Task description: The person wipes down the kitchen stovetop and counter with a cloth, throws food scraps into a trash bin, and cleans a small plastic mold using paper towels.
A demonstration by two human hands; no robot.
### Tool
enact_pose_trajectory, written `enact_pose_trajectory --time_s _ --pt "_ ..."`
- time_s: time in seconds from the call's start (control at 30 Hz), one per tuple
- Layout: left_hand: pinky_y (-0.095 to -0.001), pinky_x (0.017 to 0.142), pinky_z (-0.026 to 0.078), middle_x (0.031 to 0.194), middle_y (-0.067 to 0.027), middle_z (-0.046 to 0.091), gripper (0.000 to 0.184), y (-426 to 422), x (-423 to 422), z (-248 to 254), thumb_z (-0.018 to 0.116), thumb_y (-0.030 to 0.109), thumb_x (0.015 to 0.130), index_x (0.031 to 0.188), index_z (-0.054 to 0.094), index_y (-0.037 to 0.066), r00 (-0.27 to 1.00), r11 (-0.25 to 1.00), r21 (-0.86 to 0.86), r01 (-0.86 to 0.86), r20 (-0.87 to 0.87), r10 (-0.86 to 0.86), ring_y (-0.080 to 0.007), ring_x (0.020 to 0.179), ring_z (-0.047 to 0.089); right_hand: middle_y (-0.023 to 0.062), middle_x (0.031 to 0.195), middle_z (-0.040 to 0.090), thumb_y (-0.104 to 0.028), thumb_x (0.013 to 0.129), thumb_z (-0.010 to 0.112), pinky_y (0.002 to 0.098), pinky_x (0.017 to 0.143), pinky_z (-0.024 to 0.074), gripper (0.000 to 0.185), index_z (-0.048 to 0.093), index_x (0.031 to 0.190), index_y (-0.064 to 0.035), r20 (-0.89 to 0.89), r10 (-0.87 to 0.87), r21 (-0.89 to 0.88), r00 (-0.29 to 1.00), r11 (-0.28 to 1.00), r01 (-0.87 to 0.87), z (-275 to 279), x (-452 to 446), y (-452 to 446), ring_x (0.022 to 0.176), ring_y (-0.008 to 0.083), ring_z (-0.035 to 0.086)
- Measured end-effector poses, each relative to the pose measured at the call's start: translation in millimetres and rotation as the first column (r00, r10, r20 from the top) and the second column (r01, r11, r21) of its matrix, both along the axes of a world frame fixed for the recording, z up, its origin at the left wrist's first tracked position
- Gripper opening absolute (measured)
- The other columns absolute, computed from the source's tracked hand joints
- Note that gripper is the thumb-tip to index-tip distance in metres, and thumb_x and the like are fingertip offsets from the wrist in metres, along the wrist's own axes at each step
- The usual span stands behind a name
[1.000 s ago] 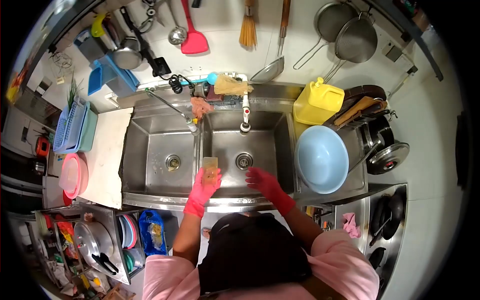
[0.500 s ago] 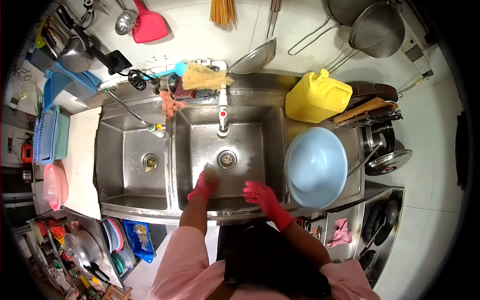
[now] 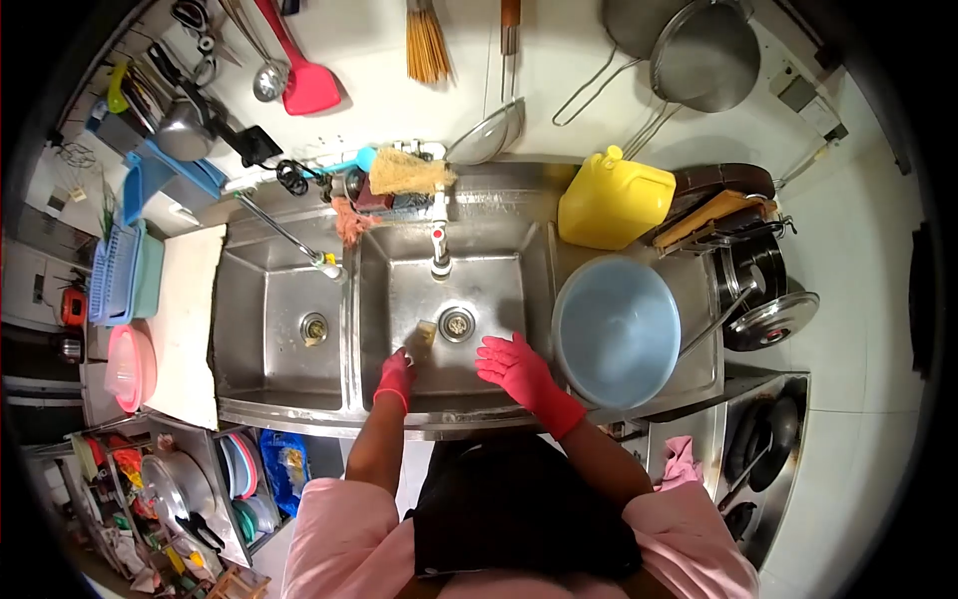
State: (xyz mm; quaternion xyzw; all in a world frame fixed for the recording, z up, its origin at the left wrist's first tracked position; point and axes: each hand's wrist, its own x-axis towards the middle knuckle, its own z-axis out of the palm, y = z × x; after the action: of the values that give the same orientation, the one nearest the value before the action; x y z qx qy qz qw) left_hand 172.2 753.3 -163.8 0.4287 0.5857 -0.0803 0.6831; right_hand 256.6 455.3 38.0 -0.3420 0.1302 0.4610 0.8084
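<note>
I watch over the head view as a small, amber-tinted piece (image 3: 427, 332) shows in the steel right basin (image 3: 499, 285), left of the drain (image 3: 457, 323) and just ahead of the pink-red-gloved left hand (image 3: 395, 377). The piece looks pale, roughly oblong and partly see-through, with a darker patch toward the hand; at this size I cannot make out what it is. The left hand's grip is turned from me, and I cannot tell whether its fingers touch the piece. The right hand (image 3: 517, 369), gloved alike, hovers over the basin's front with its grip wide, fingers stretched out and holding nothing.

Close to the left hand, I see the steel divider (image 3: 353, 319) bounding that side, with the left basin (image 3: 269, 359) beyond. At the rear, a white tap (image 3: 439, 250) juts over the right basin. On the steel worktop (image 3: 699, 377), a pale blue bowl (image 3: 617, 334) crowds the right hand's side, a yellow jug (image 3: 617, 205) behind it. A tan mesh scrubber (image 3: 407, 173) and an orange-pink cloth (image 3: 349, 220) lie along the back.
</note>
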Motion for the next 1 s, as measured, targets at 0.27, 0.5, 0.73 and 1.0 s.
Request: enact_pose_trajectory --time_s 0.27,0.5,0.73,1.0 --pt "-0.0337 0.056 0.053 0.072 -0.0067 0.063 0.034 -12.3 49.9 132.7 0.055 0.037 0.102 0.091 0.063 0.005 0.898 0.992 -0.007 -0.123 0.425 0.114 -0.0223 0.061 0.064 0.0238 0.142 0.051 -0.052 0.107 0.035 0.0515 0.112 0.0403 0.068 0.046 0.141 0.0061 -0.011 -0.084 0.053 0.996 0.995 0.084 17.9 -6.9 14.9 0.13 0.0404 0.051" --pt "-0.0303 0.044 0.039 0.058 -0.0009 0.049 0.044 -4.6 84.6 217.2 0.053 0.045 0.103 0.078 0.056 0.008 0.813 0.981 0.195 -0.011 0.572 -0.105 -0.0153 0.045 0.047 0.0215 0.131 0.059 -0.041 0.108 0.041 0.0501 0.106 0.0464 0.054 0.054 0.13 0.0063 0.034 -0.15 -0.009 0.988 0.989 0.15 -2.9 -20.9 13.8 0.122 0.0384 0.057" --pt "-0.0293 0.045 0.038 0.059 0.0024 0.048 0.039 2.7 80.1 192.6 0.062 0.041 0.1 0.093 0.065 0.003 0.77 0.993 0.099 0.059 0.629 -0.109 -0.0122 0.049 0.046 0.0168 0.118 0.066 -0.033 0.108 0.045 0.0454 0.093 0.0552 0.042 0.058 0.123 0.0034 0.243 -0.154 -0.137 0.958 0.972 0.191 63.8 -10.7 -7.6 0.102 0.0294 0.067" --pt "-0.0381 0.066 0.056 0.087 -0.0096 0.066 0.04 -27.4 10.6 147.2 0.055 0.042 0.103 0.122 0.06 0.007 0.862 0.999 -0.039 0.031 0.507 -0.007 -0.024 0.072 0.065 0.0107 0.104 0.07 -0.054 0.103 0.048 0.0441 0.085 0.054 0.056 0.065 0.121 -0.0037 0.357 -0.686 0.062 0.634 0.694 0.717 122.6 -5.2 -216.2 0.093 0.0277 0.067"
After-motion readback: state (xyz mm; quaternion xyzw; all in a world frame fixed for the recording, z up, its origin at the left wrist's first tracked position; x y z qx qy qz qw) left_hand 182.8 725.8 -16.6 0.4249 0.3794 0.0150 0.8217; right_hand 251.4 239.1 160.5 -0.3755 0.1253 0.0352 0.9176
